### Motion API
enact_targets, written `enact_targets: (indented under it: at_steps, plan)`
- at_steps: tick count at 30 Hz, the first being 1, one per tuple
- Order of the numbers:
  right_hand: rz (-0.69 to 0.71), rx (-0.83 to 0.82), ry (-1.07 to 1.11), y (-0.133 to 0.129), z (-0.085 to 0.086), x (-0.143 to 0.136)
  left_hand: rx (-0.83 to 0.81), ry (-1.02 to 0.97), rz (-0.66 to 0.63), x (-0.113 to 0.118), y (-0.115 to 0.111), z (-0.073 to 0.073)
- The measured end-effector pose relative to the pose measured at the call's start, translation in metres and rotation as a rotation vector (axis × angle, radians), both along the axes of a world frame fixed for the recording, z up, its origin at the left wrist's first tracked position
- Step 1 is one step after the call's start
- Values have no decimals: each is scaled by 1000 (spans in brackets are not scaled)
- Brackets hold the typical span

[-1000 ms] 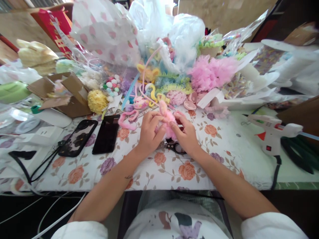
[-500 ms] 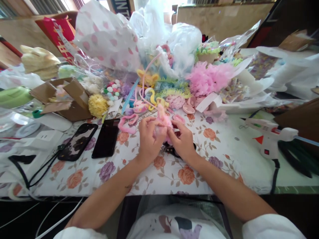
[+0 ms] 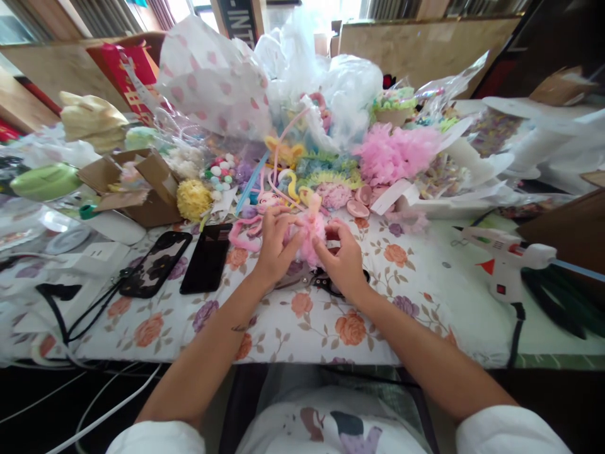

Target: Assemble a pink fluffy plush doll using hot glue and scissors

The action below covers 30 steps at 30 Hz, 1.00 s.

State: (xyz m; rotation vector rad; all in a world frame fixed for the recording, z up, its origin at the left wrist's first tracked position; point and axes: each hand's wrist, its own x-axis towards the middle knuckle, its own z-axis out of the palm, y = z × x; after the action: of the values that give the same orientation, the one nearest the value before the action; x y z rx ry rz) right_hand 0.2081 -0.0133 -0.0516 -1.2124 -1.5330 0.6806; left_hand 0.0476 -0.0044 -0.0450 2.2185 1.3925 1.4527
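Note:
Between my two hands is a fluffy pink craft piece (image 3: 311, 238) with a paler, peach-coloured tip pointing away from me. My left hand (image 3: 280, 244) grips its left side, thumb and fingers pressed into the fluff. On the right side, my right hand (image 3: 341, 252) pinches it with the thumb and bent fingers. Just beneath lies a pair of scissors (image 3: 326, 282) with black handles, partly covered by my hands. A pink fuzzy loop (image 3: 243, 236) rests on the flowered cloth left of my left hand.
Two phones (image 3: 207, 258) (image 3: 155, 263) lie to the left, near a cardboard box (image 3: 135, 189) and a yellow pompom (image 3: 193, 200). A glue gun (image 3: 508, 255) is at the right. Pink tulle (image 3: 397, 151), plastic bags (image 3: 215, 85) and colourful craft pieces crowd the back.
The pink piece has been turned more upright and shows more between my hands. My fingers have spread slightly apart around it. The view has tilted a little.

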Motion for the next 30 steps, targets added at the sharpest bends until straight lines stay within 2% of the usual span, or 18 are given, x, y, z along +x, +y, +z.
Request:
enact_targets:
  at_steps: [4, 9, 16, 25, 30]
  plan:
    - [19, 0, 0, -1, 0, 0, -11, 6, 194, 6, -17, 1]
    - [3, -11, -13, 0, -2, -1, -59, -64, 198, 19, -26, 0]
    - [-4, 31, -44, -2, -5, -2, -22, -97, 267, 27, -14, -2]
    - [19, 3, -43, -6, 2, -1, 24, -135, 223, 21, -9, -1]
    - [-46, -30, -57, -5, 9, -4, 39, -149, 156, 17, -12, -1]
